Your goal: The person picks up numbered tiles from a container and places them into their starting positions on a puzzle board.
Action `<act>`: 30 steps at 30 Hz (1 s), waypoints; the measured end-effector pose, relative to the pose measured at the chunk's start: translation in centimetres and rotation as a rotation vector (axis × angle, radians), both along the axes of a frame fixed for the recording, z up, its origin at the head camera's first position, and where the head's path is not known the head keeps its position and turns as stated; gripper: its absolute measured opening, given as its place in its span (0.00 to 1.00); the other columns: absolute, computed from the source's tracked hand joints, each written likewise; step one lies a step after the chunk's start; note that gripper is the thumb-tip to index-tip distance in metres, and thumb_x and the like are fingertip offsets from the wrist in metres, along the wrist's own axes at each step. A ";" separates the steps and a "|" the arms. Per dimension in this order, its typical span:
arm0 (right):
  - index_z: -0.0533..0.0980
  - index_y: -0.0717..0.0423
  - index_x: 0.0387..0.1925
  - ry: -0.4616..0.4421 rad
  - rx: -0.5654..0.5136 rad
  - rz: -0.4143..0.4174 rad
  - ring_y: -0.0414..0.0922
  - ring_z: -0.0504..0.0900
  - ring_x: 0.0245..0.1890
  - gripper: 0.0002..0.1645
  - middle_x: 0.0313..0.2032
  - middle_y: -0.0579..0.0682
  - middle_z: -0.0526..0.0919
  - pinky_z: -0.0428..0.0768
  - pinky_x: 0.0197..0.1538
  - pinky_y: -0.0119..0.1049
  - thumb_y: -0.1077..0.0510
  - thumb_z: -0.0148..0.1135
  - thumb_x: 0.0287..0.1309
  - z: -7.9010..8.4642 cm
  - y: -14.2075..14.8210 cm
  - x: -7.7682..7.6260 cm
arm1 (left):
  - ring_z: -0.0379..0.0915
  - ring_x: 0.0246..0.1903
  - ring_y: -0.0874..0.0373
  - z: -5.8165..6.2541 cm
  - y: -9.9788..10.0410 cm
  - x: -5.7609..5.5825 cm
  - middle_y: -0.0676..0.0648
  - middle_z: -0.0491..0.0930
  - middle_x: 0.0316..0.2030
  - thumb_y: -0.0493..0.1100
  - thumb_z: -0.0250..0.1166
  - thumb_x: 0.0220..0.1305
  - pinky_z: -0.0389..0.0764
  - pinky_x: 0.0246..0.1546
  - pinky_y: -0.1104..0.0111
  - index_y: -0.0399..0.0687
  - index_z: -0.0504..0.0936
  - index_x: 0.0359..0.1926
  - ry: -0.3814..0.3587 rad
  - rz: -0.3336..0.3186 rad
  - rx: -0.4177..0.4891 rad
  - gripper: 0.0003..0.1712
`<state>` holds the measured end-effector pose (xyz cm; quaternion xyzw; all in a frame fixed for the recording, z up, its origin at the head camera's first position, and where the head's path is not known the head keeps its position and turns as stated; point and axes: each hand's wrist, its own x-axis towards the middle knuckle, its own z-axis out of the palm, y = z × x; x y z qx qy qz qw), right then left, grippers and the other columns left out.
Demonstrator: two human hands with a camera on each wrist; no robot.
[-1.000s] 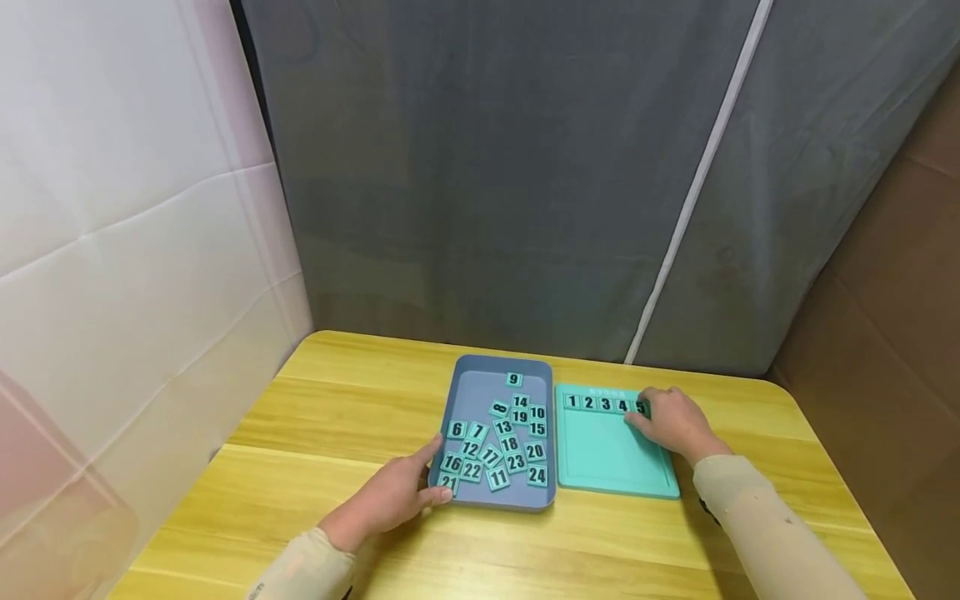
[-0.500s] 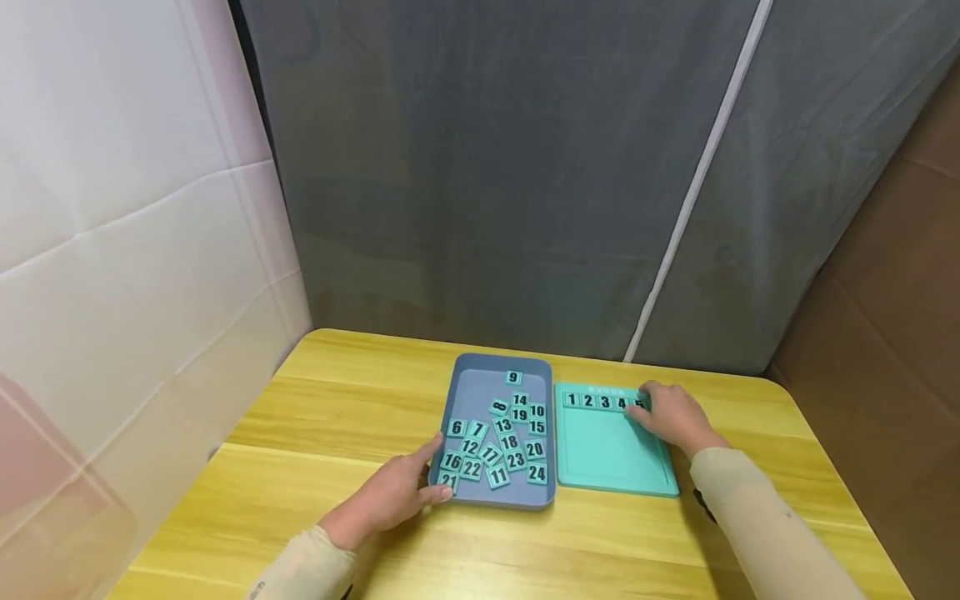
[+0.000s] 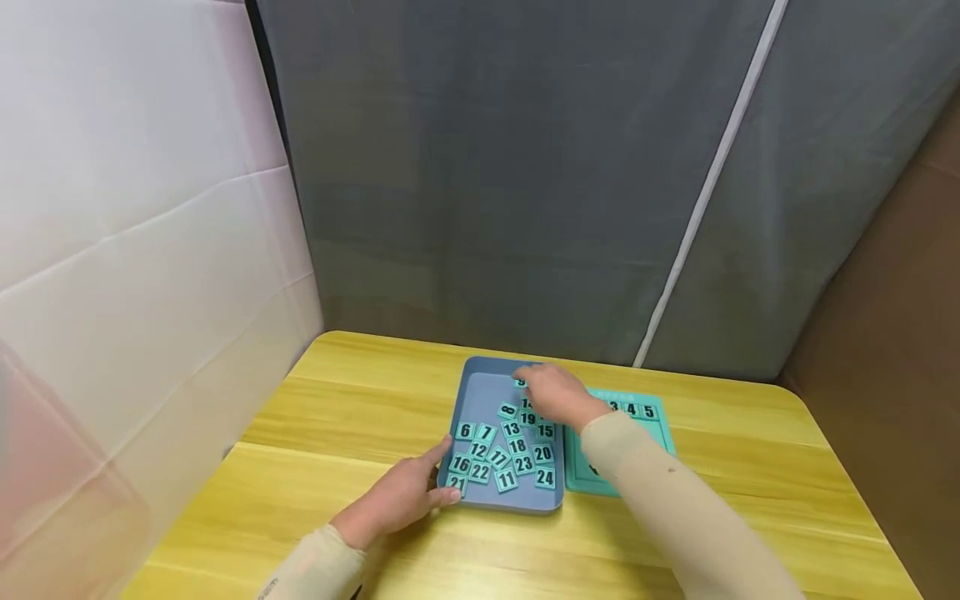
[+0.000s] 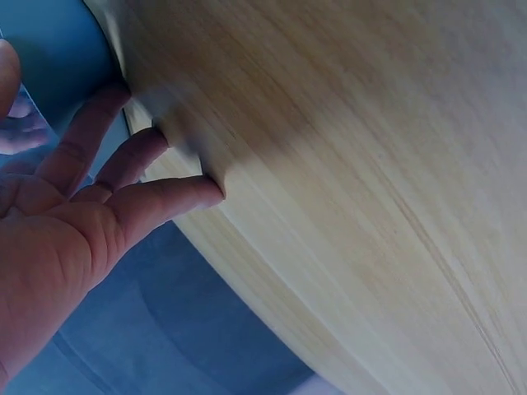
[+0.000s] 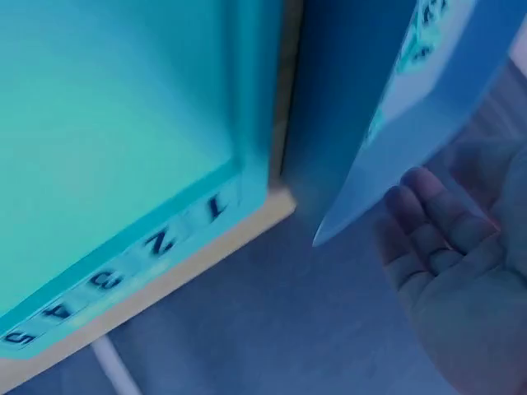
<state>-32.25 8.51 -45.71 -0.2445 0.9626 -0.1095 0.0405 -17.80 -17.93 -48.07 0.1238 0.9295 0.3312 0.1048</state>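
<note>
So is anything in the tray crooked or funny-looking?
Yes: the 8 tile in the blue-grey tray is turned sideways, and the 17 tile is slanted, while most numbers around them sit closer to upright.

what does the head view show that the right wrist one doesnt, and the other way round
Only the head view: the white sheet, the left sleeve, the right sleeve and a readable tile 6.

Only the right wrist view: tile 1 and tile 2; the right arm blocks them from the head camera.

Both: the right hand, the tray, the board, tile 3, tile 4 and tile 5.
</note>
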 end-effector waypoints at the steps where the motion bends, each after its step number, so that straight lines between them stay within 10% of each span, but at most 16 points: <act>1: 0.77 0.53 0.71 -0.005 0.025 0.006 0.57 0.77 0.72 0.22 0.69 0.55 0.81 0.75 0.75 0.54 0.61 0.52 0.82 -0.2 -0.5 -0.1 | 0.80 0.47 0.54 0.0 0.1 -0.1 0.39 0.89 0.50 0.49 0.76 0.67 0.81 0.63 0.46 0.31 0.60 0.81 0.001 -0.007 0.006 0.52; 16: 0.71 0.55 0.76 -0.152 0.042 -0.101 0.58 0.69 0.79 0.26 0.77 0.57 0.73 0.69 0.79 0.56 0.57 0.42 0.86 -3.5 -0.1 -1.2 | 0.77 0.49 0.50 -1.0 1.2 -0.6 0.32 0.87 0.53 0.49 0.76 0.67 0.76 0.68 0.41 0.30 0.60 0.80 0.024 -0.052 0.020 0.52; 30: 0.74 0.48 0.76 -0.082 0.196 0.015 0.59 0.66 0.80 0.27 0.77 0.57 0.72 0.66 0.81 0.54 0.63 0.44 0.84 -2.7 -1.8 -1.3 | 0.76 0.44 0.53 -0.5 0.9 -0.8 0.39 0.88 0.45 0.50 0.74 0.69 0.79 0.63 0.43 0.30 0.59 0.81 0.020 -0.055 0.009 0.52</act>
